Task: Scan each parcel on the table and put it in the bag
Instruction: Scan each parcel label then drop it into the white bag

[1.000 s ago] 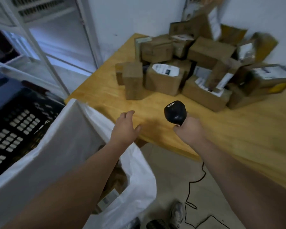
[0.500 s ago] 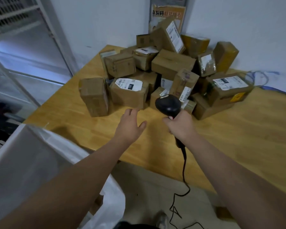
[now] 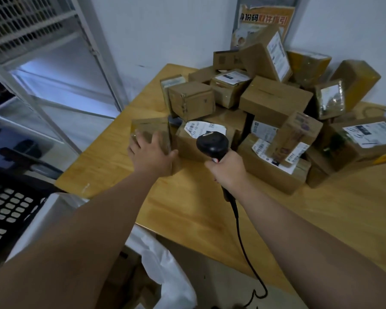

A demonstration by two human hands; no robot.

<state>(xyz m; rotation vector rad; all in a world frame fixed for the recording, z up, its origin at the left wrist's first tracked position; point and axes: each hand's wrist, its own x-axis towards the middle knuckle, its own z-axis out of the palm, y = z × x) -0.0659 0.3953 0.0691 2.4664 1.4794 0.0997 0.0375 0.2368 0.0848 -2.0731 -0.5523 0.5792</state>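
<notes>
The wooden table [image 3: 210, 208] holds heaped parcels [image 3: 274, 101]. The left hand [image 3: 153, 156] clasps the end carton [image 3: 149, 128]; the right hand [image 3: 228, 167] grips the barcode scanner [image 3: 212, 142]. Tugging may topple neighbours.

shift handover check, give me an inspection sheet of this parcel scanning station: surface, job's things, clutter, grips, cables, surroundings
surface: light wooden table top, bare along the near side.
job's things: heap of brown cardboard parcels at the far end; white plastic bag open below the near edge; black handheld scanner.
clutter: nothing seen.
grips: left hand holds the leftmost brown parcel, fingers over its top; right hand grips the scanner's handle.
cables: black scanner cable hangs past the table edge towards the floor; thin wire, blurred, behind the heap.
surroundings: white wall, orange poster, black perforated crate, grey metal rack.
</notes>
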